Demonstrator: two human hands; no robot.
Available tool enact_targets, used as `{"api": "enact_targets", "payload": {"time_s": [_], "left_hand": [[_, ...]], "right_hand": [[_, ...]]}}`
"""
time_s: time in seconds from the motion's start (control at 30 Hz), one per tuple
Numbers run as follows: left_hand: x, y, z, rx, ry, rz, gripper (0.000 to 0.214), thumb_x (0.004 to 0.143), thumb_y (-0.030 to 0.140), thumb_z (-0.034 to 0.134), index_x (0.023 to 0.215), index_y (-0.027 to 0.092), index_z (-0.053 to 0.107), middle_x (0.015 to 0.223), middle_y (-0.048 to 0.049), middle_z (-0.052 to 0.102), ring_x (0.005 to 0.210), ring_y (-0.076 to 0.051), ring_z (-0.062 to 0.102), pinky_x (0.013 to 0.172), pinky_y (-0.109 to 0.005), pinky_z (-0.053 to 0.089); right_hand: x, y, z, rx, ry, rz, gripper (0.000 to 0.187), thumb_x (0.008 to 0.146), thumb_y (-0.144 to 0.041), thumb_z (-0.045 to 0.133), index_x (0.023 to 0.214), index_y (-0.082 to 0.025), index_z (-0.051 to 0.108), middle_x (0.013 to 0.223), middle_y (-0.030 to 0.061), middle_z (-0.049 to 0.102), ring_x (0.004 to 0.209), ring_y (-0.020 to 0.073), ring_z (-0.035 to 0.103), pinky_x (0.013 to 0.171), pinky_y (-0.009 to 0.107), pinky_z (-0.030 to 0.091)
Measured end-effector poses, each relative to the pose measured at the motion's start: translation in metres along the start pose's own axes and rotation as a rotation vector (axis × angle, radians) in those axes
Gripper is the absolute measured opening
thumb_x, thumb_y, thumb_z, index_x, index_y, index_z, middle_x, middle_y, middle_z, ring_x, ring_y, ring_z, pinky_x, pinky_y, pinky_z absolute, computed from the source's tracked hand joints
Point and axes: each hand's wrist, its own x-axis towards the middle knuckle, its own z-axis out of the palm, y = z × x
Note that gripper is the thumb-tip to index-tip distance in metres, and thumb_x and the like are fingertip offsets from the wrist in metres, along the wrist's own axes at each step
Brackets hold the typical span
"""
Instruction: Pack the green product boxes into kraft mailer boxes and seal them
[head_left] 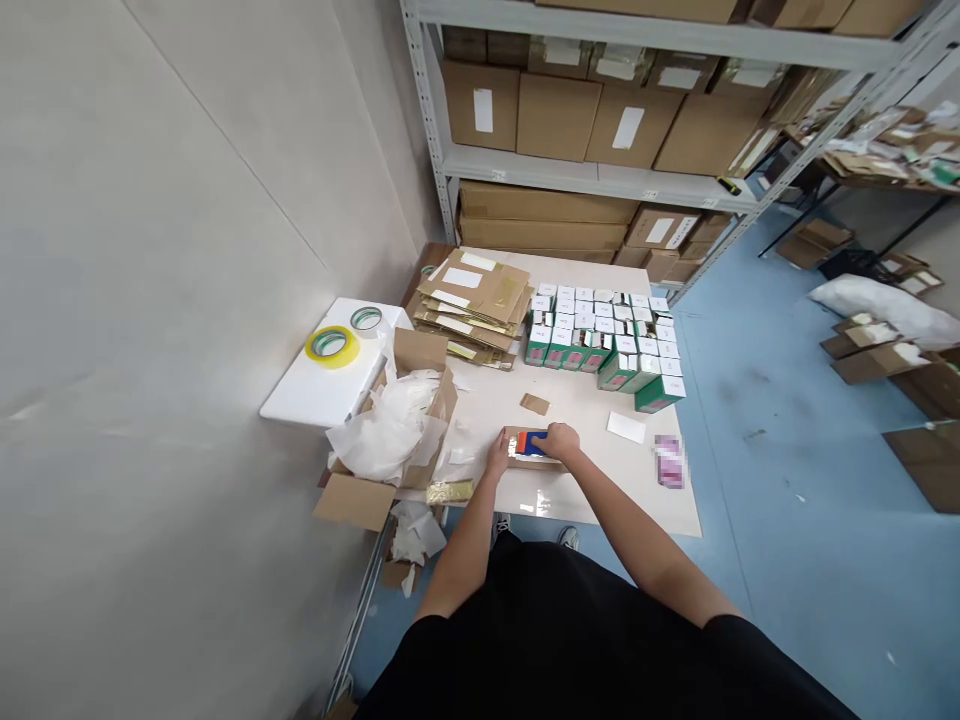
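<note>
A small cardboard box (553,464) lies flat on the table in front of me, with shiny tape across its top. My left hand (497,455) grips its left end, fingers closed against the side. Over the box, my right hand (561,441) is closed on a blue and orange tool (534,443) that looks like a tape dispenser; the fingers hide part of it. A flat brown cardboard piece (535,403) lies just beyond the box. To the right is a white slip (626,427), with a pixelated pink item (670,462) farther right.
Several green-and-white boxes (600,325) stand in rows at the back right. Flattened cartons (472,300) are stacked at the back left. At left are an open carton (356,500) of white packing paper and a tape roll (332,347) on a white surface. Shelving (525,165) stands behind.
</note>
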Motion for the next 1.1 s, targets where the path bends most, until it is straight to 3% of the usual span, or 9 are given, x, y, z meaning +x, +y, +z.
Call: {"api": "enact_targets", "payload": {"time_s": [0.17, 0.27, 0.4, 0.57, 0.67, 0.83, 1.1], "left_hand": [[0.002, 0.012, 0.054, 0.044, -0.091, -0.031, 0.062, 0.106, 0.049, 0.039, 0.159, 0.016, 0.042, 0.165, -0.0112, 0.041, 0.152, -0.025, 0.040, 0.126, -0.035, 0.028], [0.002, 0.022, 0.084, 0.095, -0.143, -0.031, 0.066, 0.105, 0.054, 0.041, 0.161, 0.019, 0.038, 0.163, -0.0119, 0.044, 0.150, -0.025, 0.043, 0.124, -0.035, 0.031], [0.001, 0.030, 0.112, 0.155, -0.125, -0.030, 0.067, 0.105, 0.055, 0.040, 0.161, 0.018, 0.037, 0.162, -0.0152, 0.046, 0.148, -0.027, 0.046, 0.121, -0.036, 0.035], [0.001, 0.032, 0.117, 0.260, -0.100, -0.028, 0.061, 0.106, 0.053, 0.037, 0.155, 0.017, 0.045, 0.152, -0.0167, 0.057, 0.140, -0.029, 0.054, 0.116, -0.038, 0.041], [0.001, 0.033, 0.116, 0.320, -0.094, -0.021, 0.057, 0.107, 0.053, 0.033, 0.151, 0.021, 0.047, 0.144, -0.0132, 0.064, 0.134, -0.027, 0.060, 0.112, -0.037, 0.044], [0.002, 0.035, 0.116, 0.361, -0.082, -0.036, 0.056, 0.107, 0.050, 0.032, 0.151, 0.020, 0.047, 0.147, -0.0141, 0.062, 0.136, -0.027, 0.058, 0.113, -0.037, 0.043], [-0.002, 0.040, 0.111, 0.413, -0.081, 0.000, 0.057, 0.107, 0.051, 0.030, 0.154, 0.021, 0.045, 0.144, -0.0140, 0.064, 0.132, -0.029, 0.062, 0.109, -0.039, 0.047]], "right_hand": [[-0.006, 0.053, -0.012, 0.006, -0.022, 0.086, 0.052, 0.091, -0.058, 0.064, 0.119, -0.014, 0.073, 0.120, 0.0182, 0.074, 0.109, 0.0281, 0.072, 0.081, 0.030, 0.053], [-0.010, 0.081, -0.019, 0.002, -0.041, 0.139, 0.056, 0.092, -0.061, 0.065, 0.121, -0.014, 0.072, 0.124, 0.0192, 0.073, 0.113, 0.0287, 0.071, 0.082, 0.030, 0.053], [-0.013, 0.105, -0.017, 0.029, -0.016, 0.169, 0.060, 0.092, -0.065, 0.064, 0.120, -0.013, 0.072, 0.123, 0.0198, 0.074, 0.113, 0.0293, 0.071, 0.083, 0.030, 0.053], [-0.008, 0.120, -0.017, 0.066, 0.001, 0.165, 0.060, 0.090, -0.067, 0.065, 0.116, -0.014, 0.073, 0.119, 0.0188, 0.075, 0.108, 0.0283, 0.073, 0.079, 0.029, 0.052], [-0.010, 0.145, -0.025, 0.040, 0.006, 0.144, 0.056, 0.089, -0.065, 0.067, 0.112, -0.014, 0.075, 0.115, 0.0180, 0.076, 0.105, 0.0280, 0.073, 0.077, 0.029, 0.051], [-0.024, 0.191, -0.027, 0.042, 0.000, 0.190, 0.050, 0.089, -0.062, 0.067, 0.106, -0.015, 0.075, 0.112, 0.0164, 0.076, 0.100, 0.0271, 0.073, 0.072, 0.028, 0.049], [-0.030, 0.214, -0.017, 0.118, 0.041, 0.193, 0.050, 0.087, -0.065, 0.069, 0.102, -0.017, 0.076, 0.109, 0.0148, 0.077, 0.097, 0.0264, 0.073, 0.068, 0.027, 0.047]]}}
